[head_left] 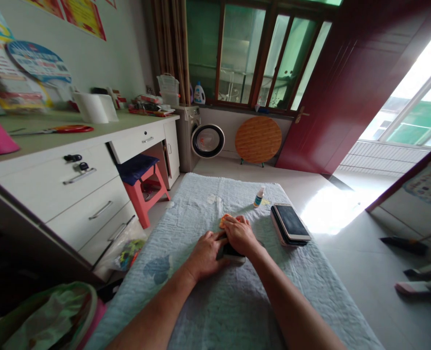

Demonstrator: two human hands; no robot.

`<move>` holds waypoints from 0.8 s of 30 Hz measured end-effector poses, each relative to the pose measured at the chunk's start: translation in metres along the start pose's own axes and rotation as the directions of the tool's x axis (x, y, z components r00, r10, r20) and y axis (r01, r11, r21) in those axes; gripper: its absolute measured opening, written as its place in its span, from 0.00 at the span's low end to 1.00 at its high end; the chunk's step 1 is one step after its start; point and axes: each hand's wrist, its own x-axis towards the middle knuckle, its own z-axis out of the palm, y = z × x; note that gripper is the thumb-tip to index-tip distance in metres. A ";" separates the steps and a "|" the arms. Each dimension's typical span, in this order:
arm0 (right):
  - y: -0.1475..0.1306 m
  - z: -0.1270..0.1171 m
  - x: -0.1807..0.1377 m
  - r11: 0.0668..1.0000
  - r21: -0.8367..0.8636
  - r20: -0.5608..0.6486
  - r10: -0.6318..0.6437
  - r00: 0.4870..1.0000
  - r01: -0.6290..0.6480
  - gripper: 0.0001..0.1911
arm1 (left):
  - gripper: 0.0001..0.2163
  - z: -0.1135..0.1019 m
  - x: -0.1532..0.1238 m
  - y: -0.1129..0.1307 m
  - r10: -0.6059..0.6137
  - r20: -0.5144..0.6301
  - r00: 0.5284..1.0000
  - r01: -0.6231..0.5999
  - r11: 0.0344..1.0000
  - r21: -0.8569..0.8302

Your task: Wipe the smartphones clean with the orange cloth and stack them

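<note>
My left hand (208, 253) is closed round the side of a dark smartphone (234, 254) lying on the cloth-covered table. Over the phone's far part, my right hand (240, 234) presses an orange cloth (224, 221) with its fingers bent; the hand hides much of both. Only the phone's near end, with a pale edge, shows below the hands. A small spray bottle (259, 197) with a blue label and clear cap stands beyond my right hand. To the right lies a stack of phones (291, 223), a white-framed one with a dark screen on top.
A pale blue quilted cloth (200, 204) covers the table. Left stand a white desk (87, 184) with drawers, a pink stool (147, 192) and a basket (87, 311) holding a plastic bag. Behind are an open-doored washing machine (186, 133) and a round wooden tabletop (258, 139).
</note>
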 end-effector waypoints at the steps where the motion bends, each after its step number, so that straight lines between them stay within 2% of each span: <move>1: 0.003 0.000 -0.001 1.000 -0.007 -0.022 0.020 1.000 -0.020 0.15 | 0.26 0.001 0.000 0.000 -0.001 -0.001 1.000 0.001 1.000 0.009; 6: 0.018 -0.001 0.000 0.978 -0.054 -0.121 0.193 0.974 -0.201 0.14 | 0.26 0.004 0.001 -0.001 -0.023 0.005 1.000 0.023 0.999 0.040; 10: 0.022 -0.004 0.010 0.954 -0.075 -0.095 0.283 0.954 -0.291 0.15 | 0.26 0.004 0.001 -0.002 -0.010 0.002 1.000 0.010 0.999 0.030; 15: 0.011 0.001 0.030 0.966 -0.066 -0.022 0.248 0.968 -0.249 0.13 | 0.27 0.001 0.001 -0.003 -0.008 0.015 1.000 0.008 1.000 0.019; 19: 0.003 0.006 0.035 0.979 -0.052 -0.014 0.194 0.981 -0.195 0.12 | 0.27 -0.001 0.000 0.000 -0.003 0.006 1.000 0.002 1.000 0.014; 24: 0.020 0.003 0.026 0.972 -0.045 -0.057 0.227 0.972 -0.229 0.14 | 0.28 0.001 0.000 0.004 -0.020 -0.028 0.999 0.021 0.999 0.037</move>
